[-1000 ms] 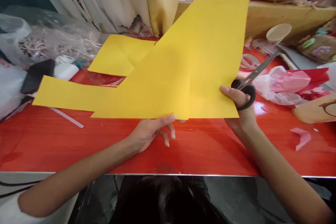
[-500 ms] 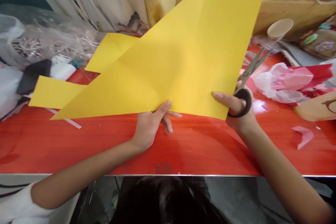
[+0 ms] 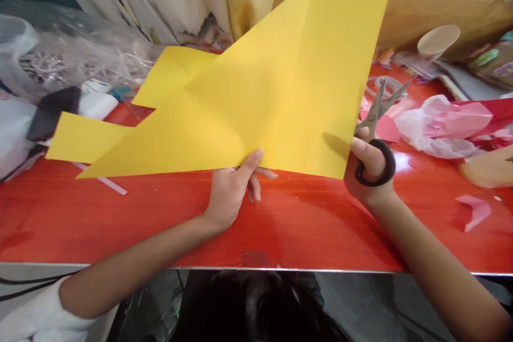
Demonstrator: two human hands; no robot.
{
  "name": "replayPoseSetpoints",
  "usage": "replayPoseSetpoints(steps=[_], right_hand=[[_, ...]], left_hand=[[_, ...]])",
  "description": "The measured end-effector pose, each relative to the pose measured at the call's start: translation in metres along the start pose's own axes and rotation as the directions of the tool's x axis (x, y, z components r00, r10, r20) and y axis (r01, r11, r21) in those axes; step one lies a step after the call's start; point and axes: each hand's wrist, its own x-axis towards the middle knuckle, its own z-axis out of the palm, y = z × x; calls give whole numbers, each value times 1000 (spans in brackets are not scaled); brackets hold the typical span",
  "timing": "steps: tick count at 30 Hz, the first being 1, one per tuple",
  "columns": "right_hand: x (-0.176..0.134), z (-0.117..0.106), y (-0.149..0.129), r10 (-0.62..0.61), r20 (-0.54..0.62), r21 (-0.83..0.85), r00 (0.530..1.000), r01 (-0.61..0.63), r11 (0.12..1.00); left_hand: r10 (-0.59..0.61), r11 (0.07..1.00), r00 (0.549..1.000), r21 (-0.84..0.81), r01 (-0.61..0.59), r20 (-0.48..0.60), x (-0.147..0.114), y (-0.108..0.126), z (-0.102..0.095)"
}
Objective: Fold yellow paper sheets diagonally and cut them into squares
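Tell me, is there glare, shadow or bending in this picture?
Head view: a white glare patch sits on the glossy red table beside the right hand gripping black-handled scissors; that hand casts a soft shadow on the large yellow paper sheet, pinched by the left hand; the table's front edge bows slightly, and the far clutter looks soft.

The paper sheet (image 3: 280, 91) was plain yellow, the scissors' handles (image 3: 377, 165) black, the tabletop (image 3: 160, 214) glossy red woodgrain, and the crumpled tissue paper (image 3: 444, 123) pink.
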Motion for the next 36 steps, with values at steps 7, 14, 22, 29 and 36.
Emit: replayPoseSetpoints(steps=[7, 14, 22, 29, 36], right_hand=[[-2, 6, 6, 29, -104, 159, 994, -12, 987], [-3, 9, 16, 127, -118, 36, 985, -124, 992], [-3, 13, 13, 169, -53, 42, 984, -167, 985], [-2, 13, 15, 173, -52, 59, 983, -170, 984], [-2, 13, 15, 155, -59, 32, 986, -153, 988]], left_hand=[[0, 1000, 1000, -3, 0, -31, 4, 3, -6], [-127, 990, 992, -67, 127, -9, 12, -3, -8], [-104, 989, 993, -114, 97, -48, 12, -2, -8], [-100, 988, 993, -123, 93, -56, 13, -3, -11], [-111, 988, 992, -116, 103, -67, 13, -5, -10]])
